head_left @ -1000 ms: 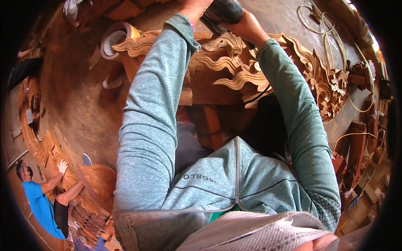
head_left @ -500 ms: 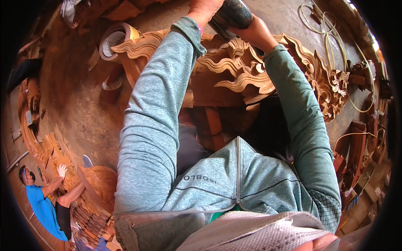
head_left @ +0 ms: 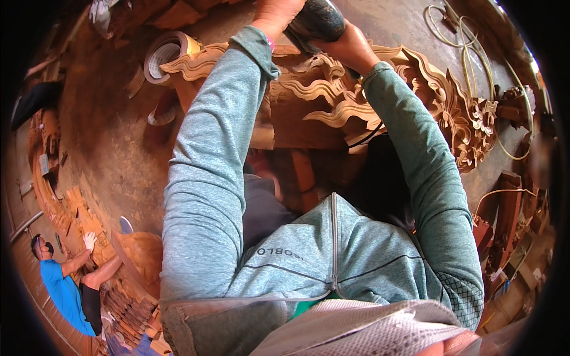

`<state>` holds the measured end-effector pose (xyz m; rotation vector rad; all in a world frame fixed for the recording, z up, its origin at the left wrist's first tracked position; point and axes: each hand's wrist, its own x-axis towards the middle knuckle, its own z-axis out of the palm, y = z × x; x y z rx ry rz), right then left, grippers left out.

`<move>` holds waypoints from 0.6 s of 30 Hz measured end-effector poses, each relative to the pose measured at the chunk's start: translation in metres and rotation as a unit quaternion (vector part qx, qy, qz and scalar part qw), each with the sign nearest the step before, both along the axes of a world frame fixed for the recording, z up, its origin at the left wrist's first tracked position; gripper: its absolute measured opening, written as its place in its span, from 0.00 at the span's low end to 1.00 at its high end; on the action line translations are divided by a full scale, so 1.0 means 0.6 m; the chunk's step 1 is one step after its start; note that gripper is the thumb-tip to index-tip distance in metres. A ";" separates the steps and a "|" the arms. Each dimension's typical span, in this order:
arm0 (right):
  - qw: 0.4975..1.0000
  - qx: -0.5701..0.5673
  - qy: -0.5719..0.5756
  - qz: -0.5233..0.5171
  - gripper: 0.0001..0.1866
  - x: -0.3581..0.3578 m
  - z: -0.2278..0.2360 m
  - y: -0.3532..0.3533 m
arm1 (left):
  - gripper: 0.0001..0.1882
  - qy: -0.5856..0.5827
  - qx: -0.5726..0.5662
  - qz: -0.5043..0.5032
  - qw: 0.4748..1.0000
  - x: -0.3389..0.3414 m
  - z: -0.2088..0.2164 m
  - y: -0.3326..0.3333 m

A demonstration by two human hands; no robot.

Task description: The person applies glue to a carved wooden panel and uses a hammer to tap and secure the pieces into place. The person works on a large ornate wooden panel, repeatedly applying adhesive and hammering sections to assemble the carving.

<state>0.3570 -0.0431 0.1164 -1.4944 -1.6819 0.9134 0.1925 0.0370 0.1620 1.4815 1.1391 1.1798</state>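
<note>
At the top edge, my right hand (head_left: 349, 50) is closed round the rear of a dark, rounded handheld power tool (head_left: 323, 21). My left hand (head_left: 280, 13) presses against the tool's left side; most of its fingers are cut off by the picture's edge. Below and around the tool lies a carved wooden panel (head_left: 341, 113) with wavy, flame-like scrolls. The tool's working end is out of sight. A black cord (head_left: 367, 137) shows beside my right forearm, over the panel's near edge.
A wide roll of tape (head_left: 155, 62) stands left of the panel. Hoses (head_left: 466, 65) coil on the floor at far right. Wood pieces (head_left: 504, 213) are stacked on the right. At lower left a person in a blue shirt (head_left: 66, 296) sits beside another wooden piece (head_left: 139, 252).
Both my hands and the power tool have shifted slightly left. The black cord now shows beside my right forearm. The carved panel has stayed nearly in place.
</note>
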 end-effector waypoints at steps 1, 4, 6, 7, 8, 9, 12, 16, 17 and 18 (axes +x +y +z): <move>1.000 0.010 0.008 0.007 0.27 -0.007 0.002 -0.003 | 0.22 -0.011 -0.019 -0.006 1.000 -0.006 0.001 -0.003; 0.998 0.043 0.029 0.025 0.28 -0.028 -0.002 -0.009 | 0.21 -0.009 -0.053 -0.008 0.999 -0.029 0.002 -0.012; 0.997 0.047 0.048 0.038 0.28 -0.040 -0.010 -0.009 | 0.21 -0.020 -0.071 -0.028 0.997 -0.045 0.006 -0.013; 0.996 0.049 0.056 0.045 0.28 -0.044 -0.013 -0.009 | 0.21 -0.026 -0.080 -0.039 0.996 -0.050 0.008 -0.015; 0.996 0.055 0.052 0.036 0.28 -0.046 -0.016 -0.009 | 0.21 -0.031 -0.066 -0.041 0.996 -0.050 0.007 -0.014; 0.996 0.061 0.048 0.031 0.28 -0.051 -0.014 -0.010 | 0.21 -0.036 -0.052 -0.041 0.997 -0.050 0.005 -0.013; 0.998 0.050 0.032 0.025 0.27 -0.053 0.000 -0.017 | 0.21 -0.024 -0.029 -0.026 0.999 -0.042 0.000 -0.022; 0.997 0.069 0.025 0.022 0.26 -0.045 -0.001 -0.017 | 0.21 -0.033 -0.048 -0.028 0.998 -0.045 0.012 -0.024; 0.997 0.073 0.025 0.023 0.26 -0.047 0.000 -0.016 | 0.21 -0.038 -0.063 -0.025 0.997 -0.048 0.014 -0.021; 0.997 0.068 0.024 0.029 0.26 -0.048 -0.001 -0.014 | 0.20 -0.046 -0.081 -0.026 0.995 -0.052 0.018 -0.020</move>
